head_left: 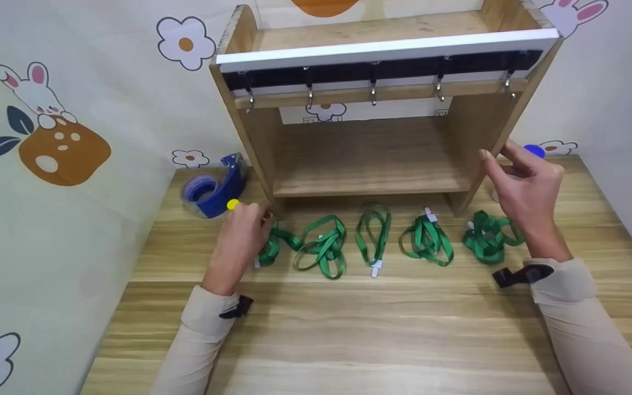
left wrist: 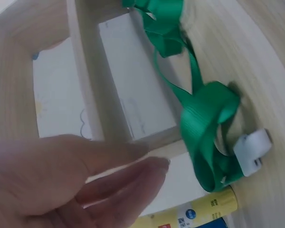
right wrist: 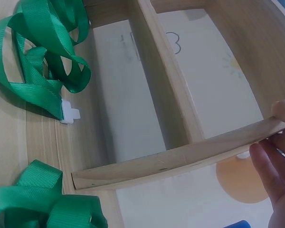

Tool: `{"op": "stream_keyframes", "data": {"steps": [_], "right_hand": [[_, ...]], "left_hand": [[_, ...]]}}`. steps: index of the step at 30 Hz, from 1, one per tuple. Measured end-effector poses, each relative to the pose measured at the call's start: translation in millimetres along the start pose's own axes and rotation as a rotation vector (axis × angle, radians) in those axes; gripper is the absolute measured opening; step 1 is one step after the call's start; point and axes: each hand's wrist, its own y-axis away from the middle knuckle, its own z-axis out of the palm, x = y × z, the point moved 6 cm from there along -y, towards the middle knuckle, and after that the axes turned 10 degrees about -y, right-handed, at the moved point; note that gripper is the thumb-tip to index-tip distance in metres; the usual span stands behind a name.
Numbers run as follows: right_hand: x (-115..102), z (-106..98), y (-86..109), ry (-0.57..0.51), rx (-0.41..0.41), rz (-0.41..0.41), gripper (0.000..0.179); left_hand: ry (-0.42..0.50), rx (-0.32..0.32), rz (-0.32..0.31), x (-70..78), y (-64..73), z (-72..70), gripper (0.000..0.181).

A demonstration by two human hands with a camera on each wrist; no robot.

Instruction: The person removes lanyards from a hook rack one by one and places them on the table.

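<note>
A small wooden shelf (head_left: 373, 153) stands on the table against the back wall. Along its upper front runs a black strip (head_left: 343, 74) with several metal hooks (head_left: 373, 90). Low on the shelf's left side, my left hand (head_left: 242, 233) pinches the side panel between thumb and fingers (left wrist: 154, 166). Higher up on the other side, my right hand (head_left: 532, 189) grips the right panel (right wrist: 180, 156), thumb inside and fingers outside. Several green lanyards (head_left: 333, 249) with white clips (left wrist: 252, 149) lie in a row before the shelf; my left hand partly covers the leftmost.
A blue tape dispenser (head_left: 217, 192) sits left of the shelf. Beside it is a yellow tube (left wrist: 204, 209), mostly hidden by my left hand in the head view. Behind my right hand shows a blue cap (head_left: 535, 150). Patterned sheeting (head_left: 102, 219) surrounds the table.
</note>
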Motion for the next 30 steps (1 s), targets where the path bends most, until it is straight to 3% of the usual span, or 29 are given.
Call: {"op": "stream_keyframes", "data": {"steps": [5, 8, 13, 17, 23, 30], "right_hand": [[1.3, -0.9, 0.1, 0.015, 0.003, 0.012, 0.037], [1.3, -1.2, 0.5, 0.011, 0.004, 0.014, 0.037], [1.0, -0.2, 0.9, 0.015, 0.000, 0.028, 0.038], [0.5, 0.2, 0.9, 0.016, -0.002, 0.037, 0.038], [-1.6, -0.1, 0.4, -0.024, 0.004, 0.001, 0.038], [-4.3, 0.5, 0.3, -0.029, -0.001, -0.013, 0.038]], "left_hand": [[0.100, -0.220, 0.170, 14.4, 2.4, 18.2, 0.019], [0.135, -0.285, 0.223, 18.8, 3.7, 27.3, 0.015], [0.155, -0.296, 0.250, 19.9, 5.9, 29.6, 0.013], [0.082, -0.307, 0.258, 19.7, 9.5, 27.2, 0.014], [-0.031, -0.329, 0.225, 18.7, 13.6, 22.8, 0.030], [-0.031, -0.331, 0.215, 18.6, 14.6, 22.2, 0.035]]}}
